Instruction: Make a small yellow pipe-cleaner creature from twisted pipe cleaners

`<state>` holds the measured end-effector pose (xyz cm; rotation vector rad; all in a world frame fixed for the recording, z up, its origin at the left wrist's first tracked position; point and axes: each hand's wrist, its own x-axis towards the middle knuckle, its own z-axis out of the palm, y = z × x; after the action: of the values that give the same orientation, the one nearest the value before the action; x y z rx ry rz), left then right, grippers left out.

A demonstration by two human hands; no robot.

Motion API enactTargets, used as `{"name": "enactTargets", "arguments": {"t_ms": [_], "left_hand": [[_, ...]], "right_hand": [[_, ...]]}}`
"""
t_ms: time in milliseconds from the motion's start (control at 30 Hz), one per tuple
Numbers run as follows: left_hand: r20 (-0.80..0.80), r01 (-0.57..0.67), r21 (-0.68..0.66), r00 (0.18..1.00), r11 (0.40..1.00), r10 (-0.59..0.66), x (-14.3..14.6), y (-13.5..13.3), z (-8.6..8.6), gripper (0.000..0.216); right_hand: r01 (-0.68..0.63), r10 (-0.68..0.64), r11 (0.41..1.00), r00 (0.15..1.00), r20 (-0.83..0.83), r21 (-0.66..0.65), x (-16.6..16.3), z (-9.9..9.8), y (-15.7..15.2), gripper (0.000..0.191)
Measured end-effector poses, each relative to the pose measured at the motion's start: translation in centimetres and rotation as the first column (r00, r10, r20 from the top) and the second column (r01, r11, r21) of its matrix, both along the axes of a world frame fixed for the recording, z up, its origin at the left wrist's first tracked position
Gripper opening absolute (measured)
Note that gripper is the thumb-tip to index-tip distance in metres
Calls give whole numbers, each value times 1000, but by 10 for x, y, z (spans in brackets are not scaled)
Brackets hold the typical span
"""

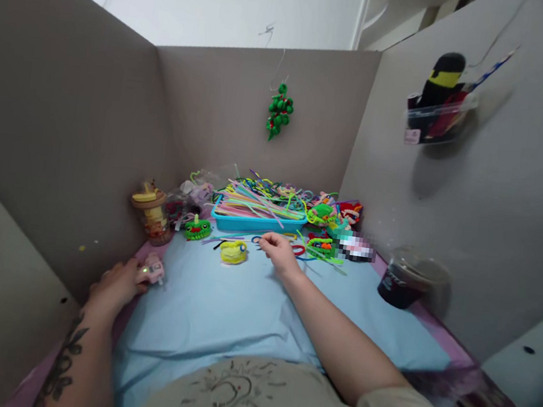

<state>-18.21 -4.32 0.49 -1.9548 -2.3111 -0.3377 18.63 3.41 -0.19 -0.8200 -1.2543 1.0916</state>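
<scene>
At the left edge of the cloth, my left hand [116, 279] is closed around a small pink device [152, 270] with a green light. The device's exact kind is unclear. My right hand [277, 251] is over the middle of the cloth, its thumb and fingertips pinched together. Beside those fingertips shows a small dark blue loop [255, 240]; whether it is held is too small to tell. Just left of the right hand lies a yellow fuzzy pipe-cleaner piece [233, 253] with a round blue-and-white spot. A green pipe-cleaner figure [198, 228] sits farther left.
Behind the hands stands a blue tray [233, 223] heaped with pastel pipe cleaners [256, 203]. Finished-looking fuzzy figures [323, 215] crowd its right side. A drink cup [153, 214] is at left, a black lidded tub [404, 283] at right. Grey panels enclose three sides; a green ornament [279, 112] hangs behind.
</scene>
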Motion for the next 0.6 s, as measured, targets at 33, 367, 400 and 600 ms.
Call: {"name": "enactTargets", "arguments": {"t_ms": [33,367,400,600], "left_hand": [[-50,-30,-44,998,999,28,0,-2,1,37],[105,325,136,935,936,-340,83,34,54,52],[215,420,162,868,893,-448,94,49,50,52],[747,357,345,455,868,-484,140,112,-12,35]], "right_hand": [[-1,-1,999,998,60,41,-1,-1,-1,20],[-92,-91,971,710,698,220,-14,30,10,4],[-120,-89,968,658,748,220,-18,37,14,4],[-175,-2,983,334,943,64,-51,55,37,9]]}}
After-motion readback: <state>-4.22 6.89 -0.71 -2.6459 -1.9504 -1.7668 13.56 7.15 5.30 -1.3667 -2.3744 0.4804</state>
